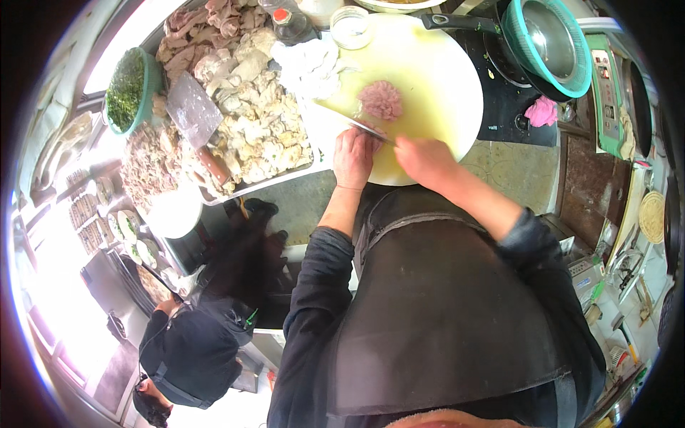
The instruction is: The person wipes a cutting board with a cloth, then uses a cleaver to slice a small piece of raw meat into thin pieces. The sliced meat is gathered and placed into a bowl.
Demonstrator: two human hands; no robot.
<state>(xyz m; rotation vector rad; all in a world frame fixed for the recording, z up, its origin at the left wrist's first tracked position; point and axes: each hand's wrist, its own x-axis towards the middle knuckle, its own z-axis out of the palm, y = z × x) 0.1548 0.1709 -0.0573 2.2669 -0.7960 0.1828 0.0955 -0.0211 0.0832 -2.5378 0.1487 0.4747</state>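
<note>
A round, pale cutting board [444, 69] lies before me, stained yellow in its middle. My right hand [428, 163] grips the handle of a knife [373, 132], whose narrow blade points to the upper left. Under and beside the blade is a piece of pink meat [378, 143]. Against that meat, my left hand [354, 155] rests with its fingers bent, close to the blade, holding it down. Farther up the board sits a small heap of sliced pink meat [380, 100]. A crumpled white cloth [310, 67] lies at the board's left edge.
Left is a metal tray [267, 183] heaped with meat pieces, with a cleaver [193, 109] on top. A teal basket [152, 88] holds chopped greens. A glass jar [350, 27] and red-capped bottle [289, 25] stand behind. A pan handle [460, 22] overhangs the board. A co-worker [198, 348] is lower left.
</note>
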